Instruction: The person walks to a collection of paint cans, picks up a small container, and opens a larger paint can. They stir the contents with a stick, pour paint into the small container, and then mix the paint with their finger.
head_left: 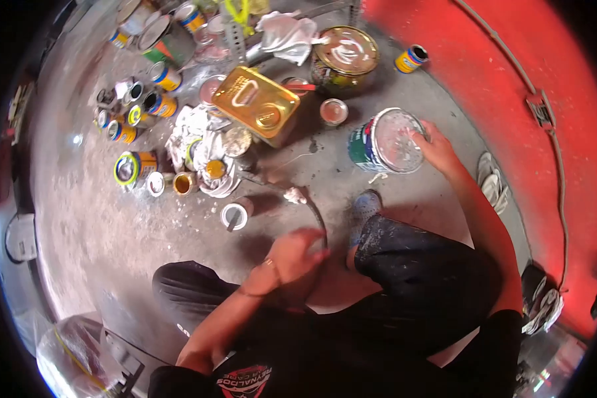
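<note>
I judge the step as handling the bucket, located beyond the shoe. My right hand has its fingers curled closed on the rim. My left hand is half-curled and blurred; contents, I cannot tell. Any shift calls for a steady rim grip.

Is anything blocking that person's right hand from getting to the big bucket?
Nothing visible is. The right hand is already at the edge of the bucket; the small tin nearby stands on the opposite side.
</note>
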`<state>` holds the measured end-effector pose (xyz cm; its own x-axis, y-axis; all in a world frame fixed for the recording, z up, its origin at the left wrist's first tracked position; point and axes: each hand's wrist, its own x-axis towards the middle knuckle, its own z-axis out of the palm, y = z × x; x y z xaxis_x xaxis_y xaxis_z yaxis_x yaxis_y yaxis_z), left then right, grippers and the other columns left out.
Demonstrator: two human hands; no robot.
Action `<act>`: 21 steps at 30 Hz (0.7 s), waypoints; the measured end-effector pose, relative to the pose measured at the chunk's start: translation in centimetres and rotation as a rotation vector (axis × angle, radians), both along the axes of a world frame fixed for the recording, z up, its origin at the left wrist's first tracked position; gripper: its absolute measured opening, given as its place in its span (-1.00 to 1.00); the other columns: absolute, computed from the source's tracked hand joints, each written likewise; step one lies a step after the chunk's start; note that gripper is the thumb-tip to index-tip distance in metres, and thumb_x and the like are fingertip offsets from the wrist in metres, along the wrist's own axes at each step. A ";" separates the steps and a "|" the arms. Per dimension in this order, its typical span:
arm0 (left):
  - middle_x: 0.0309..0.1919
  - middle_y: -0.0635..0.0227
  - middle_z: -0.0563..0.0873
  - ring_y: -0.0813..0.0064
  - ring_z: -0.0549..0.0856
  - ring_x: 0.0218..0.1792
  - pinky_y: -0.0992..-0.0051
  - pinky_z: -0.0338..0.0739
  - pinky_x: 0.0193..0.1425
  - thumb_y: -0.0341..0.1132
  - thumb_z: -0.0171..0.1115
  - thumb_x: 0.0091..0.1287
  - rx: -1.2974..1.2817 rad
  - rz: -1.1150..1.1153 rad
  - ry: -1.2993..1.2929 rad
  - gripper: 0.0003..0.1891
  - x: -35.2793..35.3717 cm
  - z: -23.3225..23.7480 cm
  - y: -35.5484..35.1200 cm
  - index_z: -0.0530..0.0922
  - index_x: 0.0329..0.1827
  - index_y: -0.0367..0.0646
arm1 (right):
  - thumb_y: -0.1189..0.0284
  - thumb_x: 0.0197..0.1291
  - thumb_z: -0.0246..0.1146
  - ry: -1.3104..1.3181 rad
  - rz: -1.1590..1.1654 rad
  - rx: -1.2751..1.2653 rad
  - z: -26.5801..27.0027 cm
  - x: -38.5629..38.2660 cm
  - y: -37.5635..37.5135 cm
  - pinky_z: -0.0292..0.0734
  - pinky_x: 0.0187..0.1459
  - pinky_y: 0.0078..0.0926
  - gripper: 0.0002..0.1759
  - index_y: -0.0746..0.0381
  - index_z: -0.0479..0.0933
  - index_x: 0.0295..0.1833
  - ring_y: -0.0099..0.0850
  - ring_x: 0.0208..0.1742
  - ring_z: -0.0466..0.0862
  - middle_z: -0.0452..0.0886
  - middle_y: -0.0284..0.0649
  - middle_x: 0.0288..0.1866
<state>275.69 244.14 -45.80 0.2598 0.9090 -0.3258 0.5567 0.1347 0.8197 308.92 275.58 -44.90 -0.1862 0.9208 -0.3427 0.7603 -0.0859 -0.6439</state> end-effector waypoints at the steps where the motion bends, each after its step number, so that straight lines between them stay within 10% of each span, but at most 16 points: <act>1: 0.25 -0.01 0.79 -0.07 0.82 0.21 0.08 0.76 0.25 -0.13 0.53 0.42 0.064 0.055 -0.001 -0.45 2.2 1.3 3.5 0.67 0.40 -0.17 | 0.08 0.55 0.42 0.106 -0.127 -0.220 0.7 0.3 -0.3 0.77 0.19 -0.13 -0.33 0.20 0.48 0.58 -0.15 0.41 0.70 0.65 -0.03 0.45; 7: 0.77 -0.14 0.23 -0.34 0.29 0.72 0.04 0.46 0.71 0.02 0.71 0.20 0.310 0.192 0.222 0.21 10.8 4.0 20.7 0.13 0.84 -0.03 | 0.25 0.60 0.40 0.192 -0.013 -0.168 1.4 0.6 -3.2 0.81 0.09 -0.28 -0.51 0.23 0.55 0.48 -0.33 0.25 0.77 0.76 -0.10 0.32; 14: 0.84 0.07 0.13 -0.35 0.10 0.80 -0.58 0.30 0.62 0.15 0.80 -0.01 0.231 -0.038 0.554 0.32 10.4 3.7 21.5 0.17 0.85 0.27 | 0.21 0.51 0.52 0.300 0.161 -0.040 0.9 -2.0 -5.9 0.70 0.32 -0.22 -0.45 0.31 0.55 0.39 -0.26 0.32 0.74 0.74 -0.03 0.28; 21: 0.86 -0.01 0.06 -0.43 0.01 0.82 -0.68 0.17 0.62 0.28 0.86 -0.24 0.192 -0.094 0.368 0.47 4.5 3.4 21.1 0.15 0.85 0.57 | 0.18 0.43 0.57 0.256 0.250 0.006 -0.2 -3.2 -6.1 0.65 0.41 -0.18 -0.25 0.29 0.45 0.54 -0.21 0.40 0.71 0.65 0.06 0.46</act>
<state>280.16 265.22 -42.44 0.2421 0.9403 -0.2393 0.8196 -0.0662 0.5691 305.73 269.49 -45.06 -0.4853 0.8377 -0.2504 0.5711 0.0869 -0.8163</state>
